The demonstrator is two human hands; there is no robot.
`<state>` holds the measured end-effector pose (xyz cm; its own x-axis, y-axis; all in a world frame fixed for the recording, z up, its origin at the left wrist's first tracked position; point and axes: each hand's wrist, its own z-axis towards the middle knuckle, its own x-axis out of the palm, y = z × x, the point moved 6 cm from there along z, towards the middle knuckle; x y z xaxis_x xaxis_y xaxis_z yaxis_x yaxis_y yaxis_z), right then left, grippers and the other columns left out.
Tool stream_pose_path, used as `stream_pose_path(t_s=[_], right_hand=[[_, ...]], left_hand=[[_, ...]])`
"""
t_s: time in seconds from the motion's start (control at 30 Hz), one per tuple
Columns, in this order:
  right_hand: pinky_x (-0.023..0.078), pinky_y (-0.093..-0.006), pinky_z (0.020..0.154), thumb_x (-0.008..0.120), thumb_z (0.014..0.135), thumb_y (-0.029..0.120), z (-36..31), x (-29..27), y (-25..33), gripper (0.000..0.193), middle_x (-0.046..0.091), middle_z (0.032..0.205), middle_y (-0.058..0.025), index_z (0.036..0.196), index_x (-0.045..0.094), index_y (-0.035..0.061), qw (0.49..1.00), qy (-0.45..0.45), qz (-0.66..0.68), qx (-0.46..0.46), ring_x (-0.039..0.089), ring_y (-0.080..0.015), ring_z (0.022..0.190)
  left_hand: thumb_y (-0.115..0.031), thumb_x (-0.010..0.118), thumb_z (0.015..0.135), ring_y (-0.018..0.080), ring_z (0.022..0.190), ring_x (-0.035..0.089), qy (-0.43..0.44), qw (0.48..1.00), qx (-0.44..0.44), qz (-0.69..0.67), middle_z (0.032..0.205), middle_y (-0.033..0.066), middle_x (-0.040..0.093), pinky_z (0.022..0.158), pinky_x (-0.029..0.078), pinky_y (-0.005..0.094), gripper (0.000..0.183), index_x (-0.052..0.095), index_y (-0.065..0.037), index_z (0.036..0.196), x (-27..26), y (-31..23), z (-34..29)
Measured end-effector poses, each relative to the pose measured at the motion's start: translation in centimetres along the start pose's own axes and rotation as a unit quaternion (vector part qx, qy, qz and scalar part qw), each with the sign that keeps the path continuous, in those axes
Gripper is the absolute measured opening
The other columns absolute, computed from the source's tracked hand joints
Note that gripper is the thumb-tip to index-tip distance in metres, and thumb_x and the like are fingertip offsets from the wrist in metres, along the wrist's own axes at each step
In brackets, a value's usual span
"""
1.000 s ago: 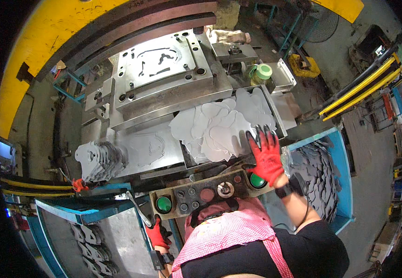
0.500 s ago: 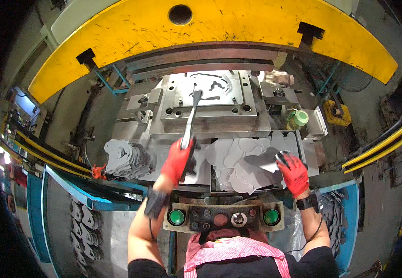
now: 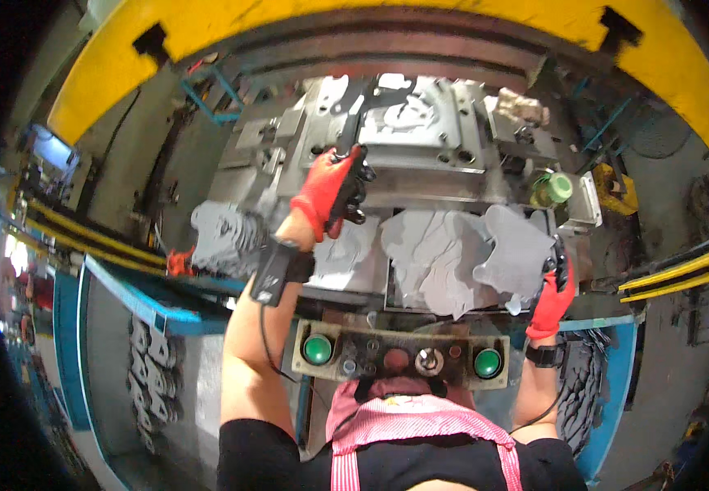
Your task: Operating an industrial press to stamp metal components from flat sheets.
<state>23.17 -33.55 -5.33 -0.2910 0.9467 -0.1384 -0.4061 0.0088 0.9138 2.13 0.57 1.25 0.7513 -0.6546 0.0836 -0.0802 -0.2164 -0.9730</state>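
My left hand (image 3: pixel 324 196), in a red glove with black finger coating, is closed round a long-handled tool (image 3: pixel 350 135). The tool reaches onto the flat metal die (image 3: pixel 444 135); a blurred dark shape lies at its far end, and I cannot tell whether it is a piece of metal. Pinched at its right edge by my right hand (image 3: pixel 555 286), gloved the same way, a grey flat metal blank (image 3: pixel 514 250) is tilted up above a spread of similar blanks (image 3: pixel 432 254). The right fingertips are partly hidden at the blank's edge.
A stack of cut grey plates (image 3: pixel 225 237) stands left of the blanks. Overhead spans a yellow press beam (image 3: pixel 420 18). A green-lidded jar (image 3: pixel 552 190) sits right of the die. A control box (image 3: pixel 403 353) with two green buttons lies close to my body. Blue-edged bins flank me.
My left hand and the tool have moved farther forward over the die. The right hand has shifted right, and the blank it holds now shows its broad face. The whole view has shifted too.
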Motion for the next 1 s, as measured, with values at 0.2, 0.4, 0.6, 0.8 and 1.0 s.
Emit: stream_pose_path(t_s=[0.2, 0.4, 0.6, 0.8, 1.0], right_hand=[[0.040, -0.0241, 0.084, 0.050, 0.077, -0.007, 0.0, 0.5, -0.3, 0.041, 0.056, 0.107, -0.0042, 0.117, 0.051, 0.0001, 0.996, 0.030, 0.046, 0.072, 0.051, -0.0113, 0.093], [0.040, -0.0221, 0.082, 0.048, 0.078, -0.009, -1.1, 2.2, 0.3, 0.043, 0.054, 0.112, -0.0038, 0.119, 0.050, 0.0000, 0.996, 0.052, 0.040, 0.057, 0.050, -0.0099, 0.093], [0.039, -0.0202, 0.082, 0.047, 0.074, -0.011, -1.8, 3.5, 2.3, 0.047, 0.054, 0.112, -0.0027, 0.120, 0.049, 0.0004, 0.996, 0.067, 0.015, 0.054, 0.050, -0.0087, 0.092], [0.036, -0.0274, 0.091, 0.049, 0.079, -0.005, 1.4, 7.7, 6.4, 0.040, 0.055, 0.112, -0.0077, 0.118, 0.050, -0.0005, 0.991, 0.092, 0.095, -0.005, 0.051, -0.0152, 0.102], [0.042, -0.0254, 0.078, 0.048, 0.075, -0.002, 12.6, 19.4, 6.4, 0.035, 0.061, 0.098, -0.0041, 0.109, 0.055, -0.0016, 0.980, 0.145, 0.095, -0.098, 0.055, -0.0131, 0.086]], left_hand=[[-0.023, 0.051, 0.086, 0.0074, 0.040, 0.042, -0.062, 0.997, -0.033, 0.045, 0.059, -0.0009, 0.049, 0.035, 0.033, 0.0227, 0.018, 0.052, -0.006, 0.079, -7.6, 3.1, -14.8], [-0.022, 0.056, 0.084, 0.0072, 0.057, 0.049, -0.133, 0.963, -0.142, 0.188, 0.067, -0.0004, 0.056, 0.050, 0.038, 0.0241, 0.020, 0.058, -0.003, 0.090, -12.2, 15.7, -19.7], [-0.032, 0.054, 0.085, 0.0116, 0.061, 0.052, -0.170, 0.956, -0.014, 0.240, 0.068, 0.0044, 0.057, 0.051, 0.039, 0.0291, 0.030, 0.058, -0.002, 0.086, -14.9, 26.6, -13.9], [-0.044, 0.044, 0.087, 0.0110, 0.041, 0.036, 0.064, 0.912, -0.167, -0.369, 0.049, -0.0035, 0.036, 0.039, 0.031, 0.0268, 0.029, 0.049, -0.016, 0.080, -11.1, 28.4, -14.7], [-0.052, 0.037, 0.087, 0.0132, 0.037, 0.034, 0.006, 0.943, -0.164, -0.288, 0.045, -0.0013, 0.035, 0.037, 0.030, 0.0257, 0.041, 0.047, -0.016, 0.073, -8.3, 23.1, -16.9]])
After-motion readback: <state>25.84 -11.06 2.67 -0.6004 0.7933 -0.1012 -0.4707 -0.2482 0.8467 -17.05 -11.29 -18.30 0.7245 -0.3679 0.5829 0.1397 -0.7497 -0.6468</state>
